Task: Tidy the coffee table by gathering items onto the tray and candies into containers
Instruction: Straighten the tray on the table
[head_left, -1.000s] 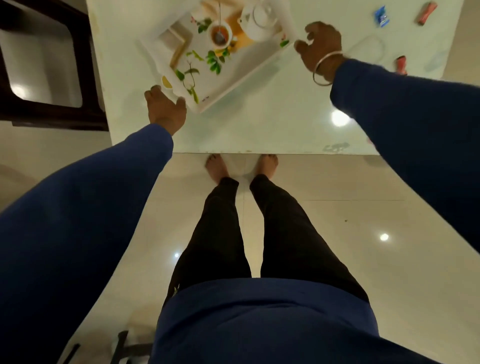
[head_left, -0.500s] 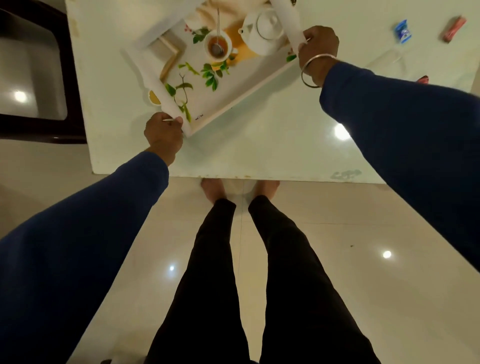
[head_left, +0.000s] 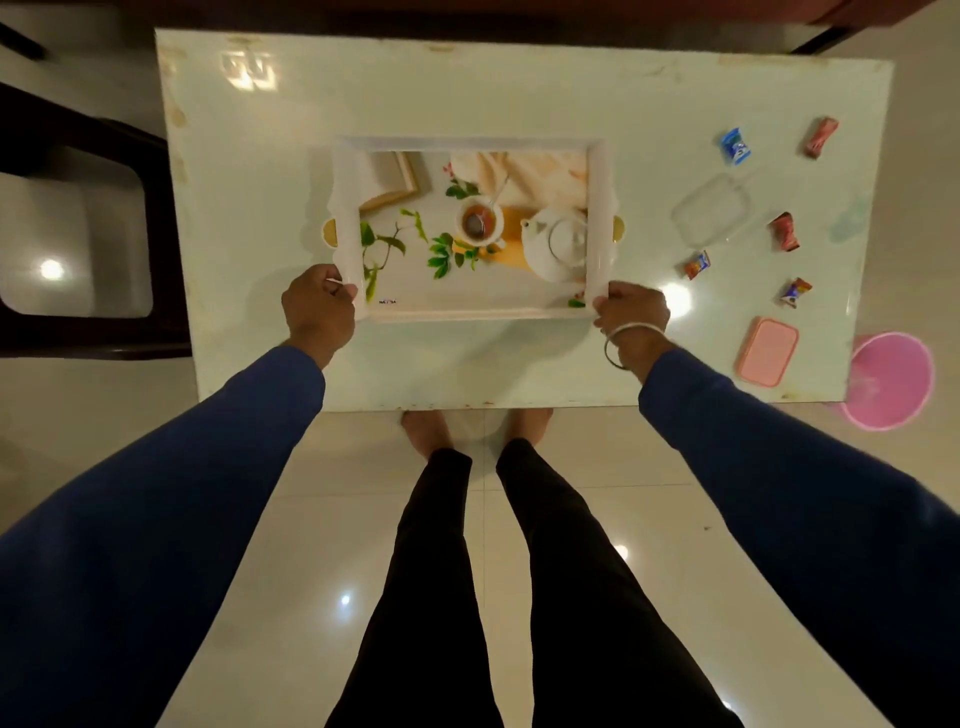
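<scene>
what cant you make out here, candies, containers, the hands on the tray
- Candy wrappers, head view: too small to read any print.
- Clear container, head view: transparent and glary; empty or not, unclear.
- Pink box, head view: lid shut, contents hidden.
- Left hand and right hand, head view: fingertips hidden by the tray corners.
- Pink bin, head view: partly hidden by the table edge.

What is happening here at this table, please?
A person stands at the coffee table and grips a white printed tray at its two near corners, left hand on one, right hand on the other. The teapot and cup are only a picture printed on the tray. Five wrapped candies lie loose at the right, beside a clear container and a pink box.
</scene>
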